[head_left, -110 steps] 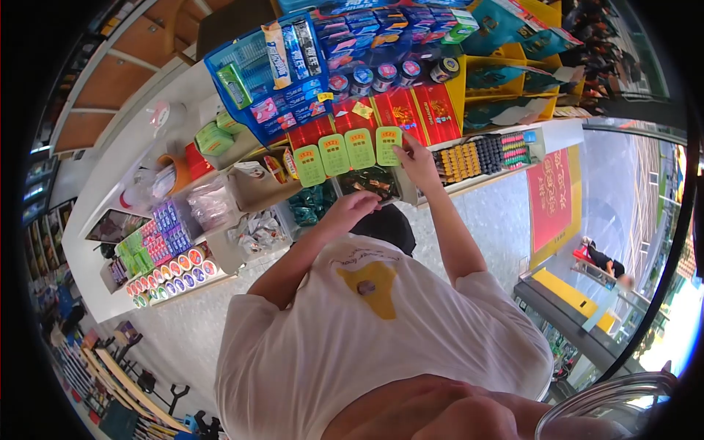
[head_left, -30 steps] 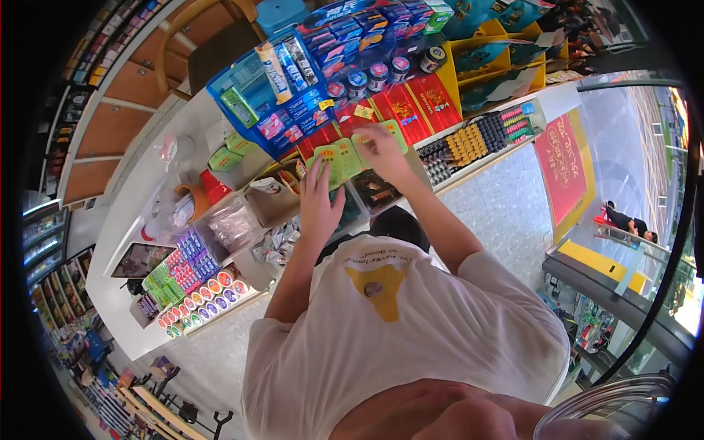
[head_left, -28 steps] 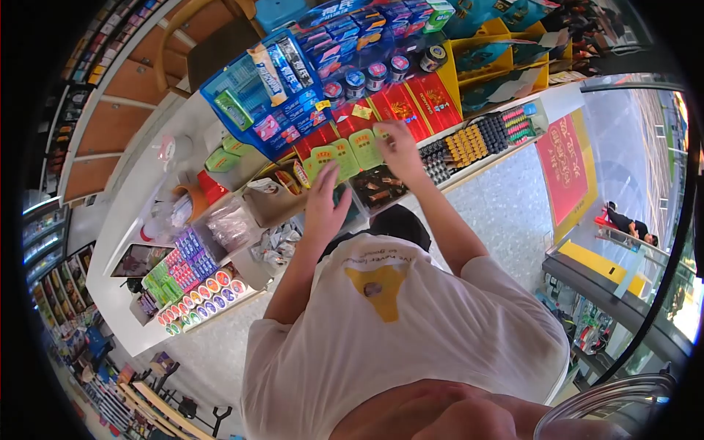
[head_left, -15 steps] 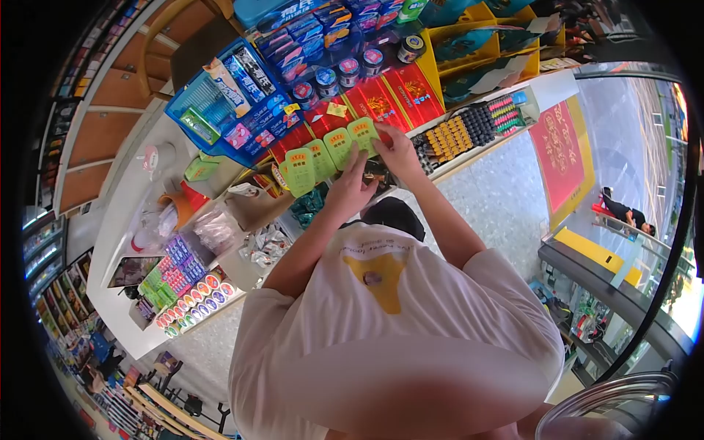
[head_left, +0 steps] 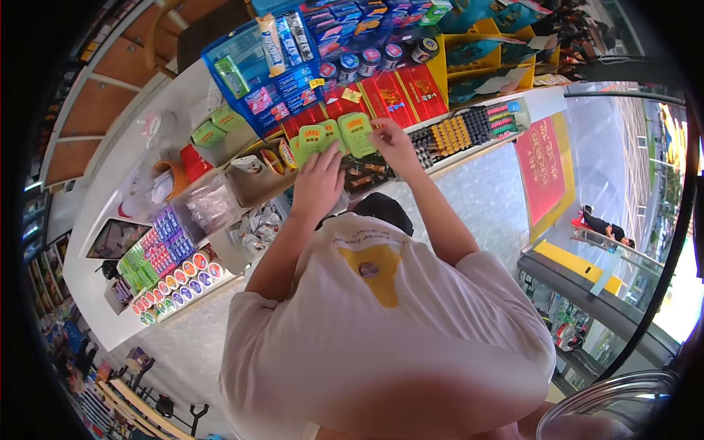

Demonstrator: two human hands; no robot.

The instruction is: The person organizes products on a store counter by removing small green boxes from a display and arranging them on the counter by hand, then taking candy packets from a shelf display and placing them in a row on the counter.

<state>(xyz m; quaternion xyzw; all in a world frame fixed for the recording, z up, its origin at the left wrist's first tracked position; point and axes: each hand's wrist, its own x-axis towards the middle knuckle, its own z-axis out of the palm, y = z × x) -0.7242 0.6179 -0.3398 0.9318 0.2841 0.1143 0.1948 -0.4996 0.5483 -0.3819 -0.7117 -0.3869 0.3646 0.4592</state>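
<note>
Several yellow-green packets with orange lettering stand in a row before the red boxes. My left hand (head_left: 318, 185) lies against the lower part of the left packet (head_left: 312, 139), its fingers stretched out. Partly behind that one is a middle packet (head_left: 331, 133), and a small gap separates it from the right packet (head_left: 356, 133). My right hand (head_left: 394, 147) has its thumb and fingertips closed at the right packet's edge. Red boxes (head_left: 389, 99) lie just beyond. Below the packets, a bin of dark wrapped items (head_left: 364, 174) is partly covered by my hands.
A blue rack (head_left: 253, 66) of gum stands behind at the left, with round tins (head_left: 370, 57) beside it. Yellow dividers (head_left: 469, 64) hold teal bags. Beaded items (head_left: 449, 136) fill a tray at the right. A seated person (head_left: 605, 226) is outside at the far right.
My left hand has moved from the right-hand packets to the left ones. The left packets now overlap more, and a gap shows before the right one. The camera view has shifted.
</note>
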